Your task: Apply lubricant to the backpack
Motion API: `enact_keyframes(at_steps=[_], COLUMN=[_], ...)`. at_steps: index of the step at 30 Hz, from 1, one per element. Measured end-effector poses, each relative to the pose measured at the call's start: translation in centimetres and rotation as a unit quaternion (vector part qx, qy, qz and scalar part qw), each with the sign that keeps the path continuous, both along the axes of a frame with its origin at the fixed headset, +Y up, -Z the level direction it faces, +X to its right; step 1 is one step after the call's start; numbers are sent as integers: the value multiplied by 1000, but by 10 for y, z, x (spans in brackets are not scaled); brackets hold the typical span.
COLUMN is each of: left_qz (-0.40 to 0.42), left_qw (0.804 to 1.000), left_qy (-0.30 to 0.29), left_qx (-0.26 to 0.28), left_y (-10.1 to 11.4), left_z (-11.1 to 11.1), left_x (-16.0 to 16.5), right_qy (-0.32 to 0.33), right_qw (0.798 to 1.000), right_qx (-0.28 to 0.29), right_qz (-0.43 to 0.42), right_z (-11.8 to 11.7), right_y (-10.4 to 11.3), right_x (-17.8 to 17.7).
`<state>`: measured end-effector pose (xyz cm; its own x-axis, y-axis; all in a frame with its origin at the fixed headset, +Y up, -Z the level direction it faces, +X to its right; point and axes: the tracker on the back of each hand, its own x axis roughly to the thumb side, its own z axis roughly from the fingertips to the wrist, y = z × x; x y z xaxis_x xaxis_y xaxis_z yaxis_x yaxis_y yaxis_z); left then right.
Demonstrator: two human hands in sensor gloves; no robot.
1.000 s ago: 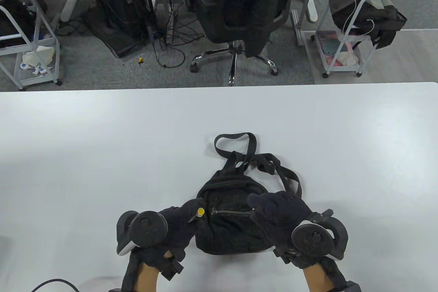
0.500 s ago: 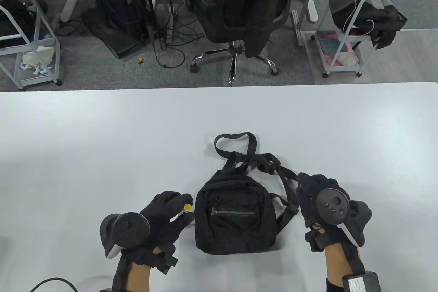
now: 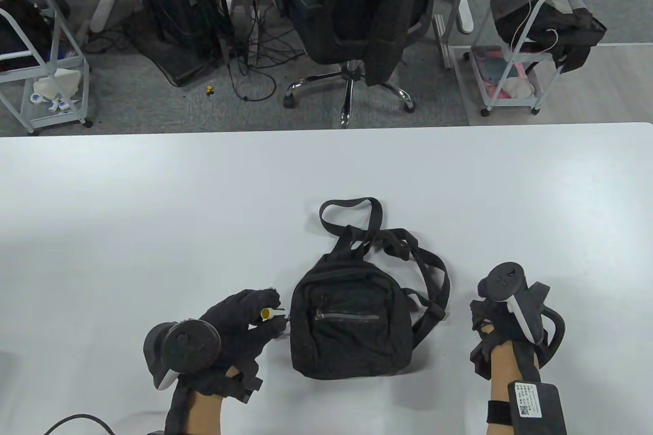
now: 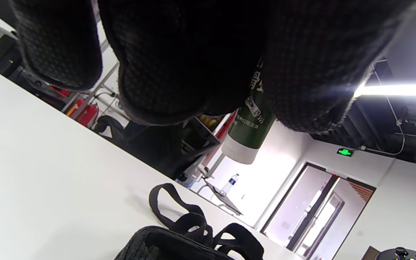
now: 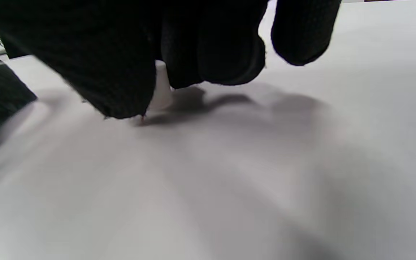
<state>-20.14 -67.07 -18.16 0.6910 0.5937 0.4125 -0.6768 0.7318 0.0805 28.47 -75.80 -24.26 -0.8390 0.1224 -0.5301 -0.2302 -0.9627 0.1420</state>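
Item 1. Small black fabric backpack (image 3: 351,328), front zip pocket facing up, straps trailing toward the far edge; it lies on the white desk (image 3: 153,210) close to the near edge, about midway along it, between my two hands and held by neither.

Item 2. Slim lubricant tube with yellow end (image 3: 270,312), green body and white collar as shown in the left wrist view (image 4: 247,126). My left hand (image 3: 234,325) has its grip closed around it, fingers curled, the tube just beside the backpack's left side near the upper corner of the bag.

Item 3. Small white cap-like piece (image 5: 161,92), standing on the desk under my right hand (image 3: 502,315), which sits to the right of the backpack, well clear of the bag body. The fingers curl over the piece; I cannot tell whether the grip pinches it or only hovers against it.

Step in hand, my judgement: the tube looks uncapped and ready, application to the zip not yet begun. Next move calls for bringing the tip onto the zipper teeth, with the right hand steadying the bag.

Writing: the tube's green label carries white printed characters and a zipper pictogram; the text is too small and tilted to read. A green exit sign glows in the background of the left wrist view, unreadable.
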Motion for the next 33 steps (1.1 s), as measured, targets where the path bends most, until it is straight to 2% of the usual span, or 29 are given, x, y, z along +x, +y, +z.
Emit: enact_keyframes(at_steps=[5,7,9,12,15,17,19,21,23,26,28,33], left_qz=[6,9,14,15,29,48,62,81,101,119,131,151], left_qw=[1000,1000,1000,1000,999,998,997,994,991,986,983,975], left_qy=[3,7,7,-3,-13,-34,-55,-73,-89,-112,-126,-160], left_qx=[1,1,1,-1,4,8,10,16,19,19,18,2], left_y=[-1,-1,-1,-2,-1,1,3,4,4,4,3,-1], left_z=[-1,-1,-2,-2,-1,0,0,1,1,3,3,3], left_x=[-1,-2,-2,0,0,2,4,7,10,18,23,35], right_qy=[-9,11,26,48,104,158,192,241,280,367,386,388], right_qw=[999,995,998,998,985,965,955,936,908,846,824,824], right_qx=[-4,-29,-33,35,132,200,220,250,296,331,348,354], right_qz=[-36,-91,-55,-30,-32,-60,-58,-62,-98,-200,-225,-212], right_z=[0,0,3,12,23,33,43,52,61,72,78,84], right_y=[-1,7,23,50,75,90,99,105,108,107,104,96], right_x=[7,8,5,-7,-30,-53,-73,-92,-108,-132,-145,-165])
